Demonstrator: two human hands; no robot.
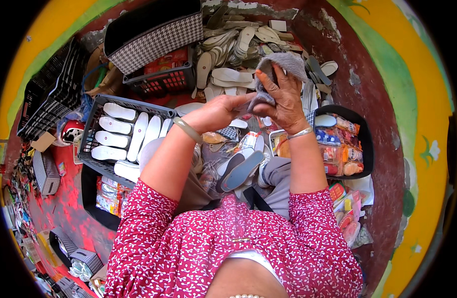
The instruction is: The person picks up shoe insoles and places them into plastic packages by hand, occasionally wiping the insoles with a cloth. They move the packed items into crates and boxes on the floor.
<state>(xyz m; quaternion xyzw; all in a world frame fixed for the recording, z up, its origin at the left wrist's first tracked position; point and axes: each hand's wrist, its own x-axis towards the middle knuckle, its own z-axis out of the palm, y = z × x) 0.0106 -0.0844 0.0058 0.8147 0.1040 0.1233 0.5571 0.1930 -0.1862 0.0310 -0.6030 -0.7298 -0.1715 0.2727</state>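
A grey knitted cloth (292, 65) is held up in front of me, bunched between both hands. My right hand (286, 103), with a silver bangle at the wrist, grips it between thumb and fingers. The cloth stands up behind those fingertips. From the left, my left hand (216, 112), wearing a pale bangle, reaches the cloth's lower left edge. Its index finger and thumb close at that edge, and the other fingers are curled. Below the hands, grey-blue insoles (243, 170) lie near my lap.
On the left stands a dark crate (93, 130) of white insoles (120, 125). More insoles (232, 75) are heaped ahead. A black bin (370, 149) of packaged goods stands right. A houndstooth box (161, 42) rests on another crate (161, 85). The painted wall (427, 99) curves at right.
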